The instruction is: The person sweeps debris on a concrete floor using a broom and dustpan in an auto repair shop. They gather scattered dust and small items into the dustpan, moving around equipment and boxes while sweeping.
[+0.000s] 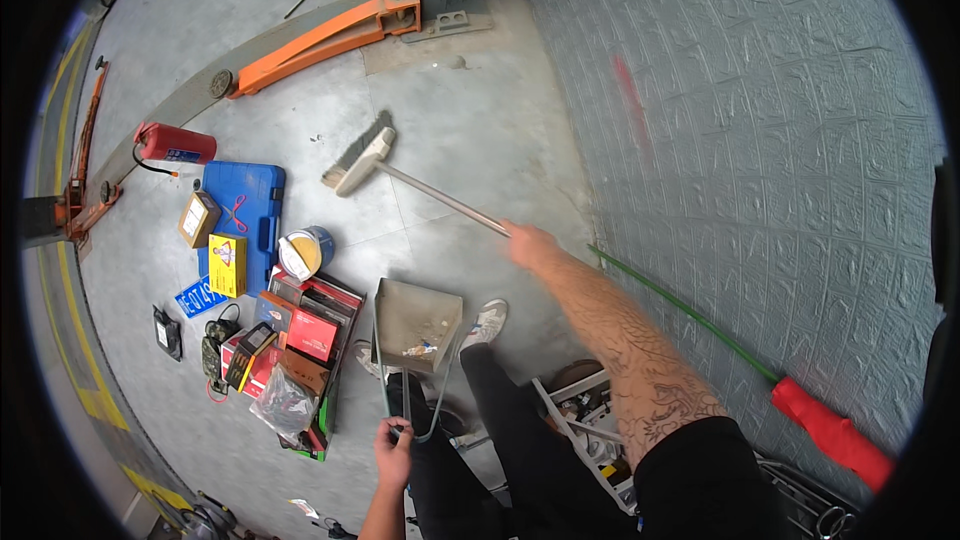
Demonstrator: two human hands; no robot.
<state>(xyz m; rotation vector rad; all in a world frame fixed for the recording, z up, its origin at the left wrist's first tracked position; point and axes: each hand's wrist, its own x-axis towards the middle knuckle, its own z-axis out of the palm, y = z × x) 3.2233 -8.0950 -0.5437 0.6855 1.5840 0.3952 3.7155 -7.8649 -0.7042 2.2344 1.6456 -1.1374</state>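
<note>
My right hand grips the end of a metal pole, at arm's length ahead of me. The pole belongs to a broom whose pale head and dark bristles rest on the grey floor, ahead and to the left. My left hand is closed around the long wire handle of a metal dustpan. The dustpan sits between my shoes with its wide mouth facing away from me. Small white and coloured scraps of debris lie at its rear.
Left of the dustpan stand a crate of boxes, a bucket, a blue case and a red fire extinguisher. An orange lift arm lies ahead. A grey wall, a green pole and a metal-framed tool holder are rightward.
</note>
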